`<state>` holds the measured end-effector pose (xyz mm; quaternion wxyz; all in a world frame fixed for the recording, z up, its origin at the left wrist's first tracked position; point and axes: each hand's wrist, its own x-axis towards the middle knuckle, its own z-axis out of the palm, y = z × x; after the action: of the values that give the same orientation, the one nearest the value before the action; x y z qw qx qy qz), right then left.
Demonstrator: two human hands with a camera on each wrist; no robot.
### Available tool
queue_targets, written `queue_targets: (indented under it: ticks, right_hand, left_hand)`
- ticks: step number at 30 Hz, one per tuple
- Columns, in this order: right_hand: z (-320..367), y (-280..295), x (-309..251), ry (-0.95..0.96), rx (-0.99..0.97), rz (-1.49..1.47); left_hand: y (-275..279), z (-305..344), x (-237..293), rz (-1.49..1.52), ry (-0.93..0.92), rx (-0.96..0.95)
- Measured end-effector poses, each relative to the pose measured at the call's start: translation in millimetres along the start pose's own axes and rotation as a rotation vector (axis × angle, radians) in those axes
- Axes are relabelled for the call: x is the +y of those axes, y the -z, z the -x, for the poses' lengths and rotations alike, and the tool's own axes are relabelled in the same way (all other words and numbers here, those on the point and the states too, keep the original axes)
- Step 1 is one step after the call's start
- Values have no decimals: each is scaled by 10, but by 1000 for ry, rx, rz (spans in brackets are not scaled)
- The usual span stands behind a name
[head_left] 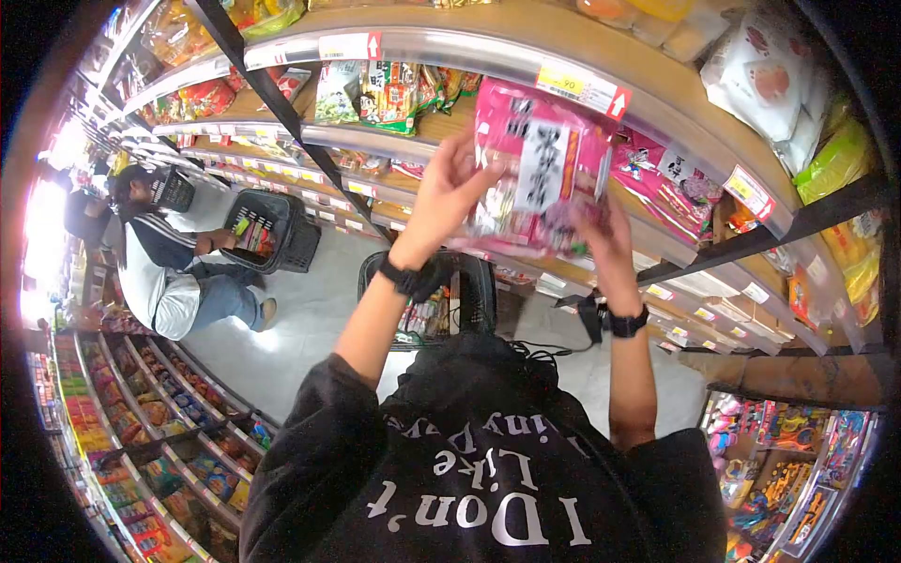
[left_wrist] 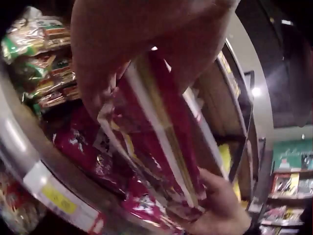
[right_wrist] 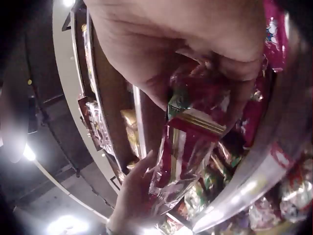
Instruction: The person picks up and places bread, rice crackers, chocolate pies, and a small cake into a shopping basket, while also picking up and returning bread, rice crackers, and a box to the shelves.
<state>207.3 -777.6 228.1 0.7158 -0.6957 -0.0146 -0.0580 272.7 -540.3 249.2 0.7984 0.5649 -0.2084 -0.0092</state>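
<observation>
A pink snack bag (head_left: 542,174) with a white label and a clear window is held up before the shelf by both hands. My left hand (head_left: 449,192) grips its left edge, thumb over the front. At its lower right corner, my right hand (head_left: 612,246) grips the bag with thumb in front. The left wrist view shows the bag's narrow side (left_wrist: 159,127) between both hands. Seen from the right wrist, its crinkled clear wrapping (right_wrist: 183,161) spans from one hand to the other. Similar pink bags (head_left: 664,183) lie on the shelf just to the right.
Curved shelves (head_left: 450,47) with price tags run across the front, bearing bagged snacks (head_left: 389,94). A black basket (head_left: 474,296) with goods stands below my left forearm. Further left, a person (head_left: 169,253) crouches beside another basket (head_left: 298,230). More stocked shelves (head_left: 141,432) stand behind.
</observation>
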Motion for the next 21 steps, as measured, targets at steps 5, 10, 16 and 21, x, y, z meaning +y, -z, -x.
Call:
queue_targets:
  ticks: [5,10,16,21]
  right_hand:
    - [-884,274,-21,178,108,-37]
    - [-1266,430,-7,154,119,172]
    - [-905,307,92,89,91,-27]
    - [8,169,477,-59,-25,-91]
  left_hand:
    - [-105,-814,-209,-408,-126,-100]
    - [-62,-1308,-567,-433,-374,-124]
    - [19,-562,-424,-506,-218,5]
    - [226,533,-112,-542,-89,16]
